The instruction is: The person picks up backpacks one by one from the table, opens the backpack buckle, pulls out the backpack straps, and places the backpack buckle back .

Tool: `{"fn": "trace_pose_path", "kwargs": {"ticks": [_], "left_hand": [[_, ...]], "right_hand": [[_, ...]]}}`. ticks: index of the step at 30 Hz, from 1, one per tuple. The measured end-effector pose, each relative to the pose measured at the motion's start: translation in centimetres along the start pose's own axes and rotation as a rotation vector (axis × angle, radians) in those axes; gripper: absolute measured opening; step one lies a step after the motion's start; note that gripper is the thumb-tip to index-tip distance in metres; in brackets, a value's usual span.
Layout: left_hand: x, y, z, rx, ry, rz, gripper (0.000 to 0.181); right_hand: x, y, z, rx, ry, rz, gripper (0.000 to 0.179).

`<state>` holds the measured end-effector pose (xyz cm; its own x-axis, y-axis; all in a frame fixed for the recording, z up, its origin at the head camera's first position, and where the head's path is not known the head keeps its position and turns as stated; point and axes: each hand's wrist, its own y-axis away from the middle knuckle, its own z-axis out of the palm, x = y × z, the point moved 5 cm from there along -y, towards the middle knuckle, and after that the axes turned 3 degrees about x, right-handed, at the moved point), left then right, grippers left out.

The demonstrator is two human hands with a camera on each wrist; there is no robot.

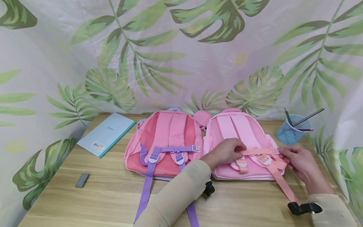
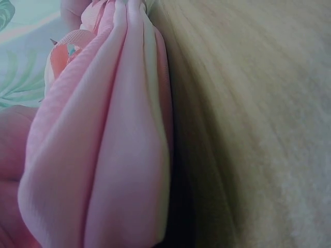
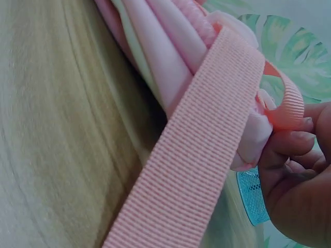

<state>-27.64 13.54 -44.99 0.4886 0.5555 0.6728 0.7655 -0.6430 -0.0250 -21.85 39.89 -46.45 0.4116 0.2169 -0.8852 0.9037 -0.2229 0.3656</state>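
Note:
A pink backpack point(image 1: 227, 126) lies with its shoulder straps facing up on the table. Across its lower part runs a peach chest strap point(image 1: 258, 151), with a pale buckle point(image 1: 275, 151) near its right end. My left hand point(image 1: 227, 151) has curled fingers at the strap's left end and pinches it there. At the other end, my right hand point(image 1: 300, 162) pinches the strap beside the buckle; the right wrist view shows thumb and fingertips on a peach webbing loop point(image 3: 292, 106). A loose peach strap point(image 3: 191, 139) hangs down toward the table's front.
Left of it lies a second pink backpack point(image 1: 163, 129) with purple straps point(image 1: 146, 189). Farther left are a light blue notebook point(image 1: 107, 134) and a grey eraser point(image 1: 82, 180). A blue mesh pen cup point(image 1: 290, 134) holding pencils stands at the back right of the wooden table point(image 1: 107, 201).

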Motion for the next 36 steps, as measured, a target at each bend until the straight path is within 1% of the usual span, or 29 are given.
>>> {"fn": "trace_pose_path", "kwargs": {"ticks": [3, 4, 7, 11, 15, 18, 31, 36], "left_hand": [[0.01, 0.05, 0.02, -0.003, 0.008, -0.006, 0.029], [0.00, 0.05, 0.03, -0.004, 0.010, -0.008, 0.029], [-0.05, 0.06, 0.10, -0.004, 0.003, -0.012, 0.028], [-0.15, -0.01, 0.23, -0.009, -0.009, -0.011, 0.028], [-0.19, -0.07, 0.30, -0.015, -0.021, -0.006, 0.027], [-0.17, -0.06, 0.26, -0.017, -0.026, -0.002, 0.026], [-0.10, -0.07, 0.17, -0.007, -0.031, 0.008, 0.024], [-0.13, -0.02, 0.12, 0.001, -0.018, -0.008, 0.026]], "right_hand": [[0.04, -0.08, -0.05, 0.015, 0.079, -0.011, 0.019], [0.05, -0.10, -0.06, 0.017, 0.097, -0.015, 0.019], [0.18, -0.26, -0.14, 0.016, 0.141, -0.012, 0.027], [0.49, -0.47, -0.30, -0.010, 0.175, 0.003, 0.035], [0.73, -0.59, -0.38, -0.039, 0.202, 0.021, 0.049], [0.75, -0.68, -0.39, -0.053, 0.215, 0.028, 0.055], [0.48, -0.56, -0.32, -0.066, 0.264, 0.020, 0.054], [0.49, -0.48, -0.38, -0.049, 0.245, 0.025, 0.059]]}}
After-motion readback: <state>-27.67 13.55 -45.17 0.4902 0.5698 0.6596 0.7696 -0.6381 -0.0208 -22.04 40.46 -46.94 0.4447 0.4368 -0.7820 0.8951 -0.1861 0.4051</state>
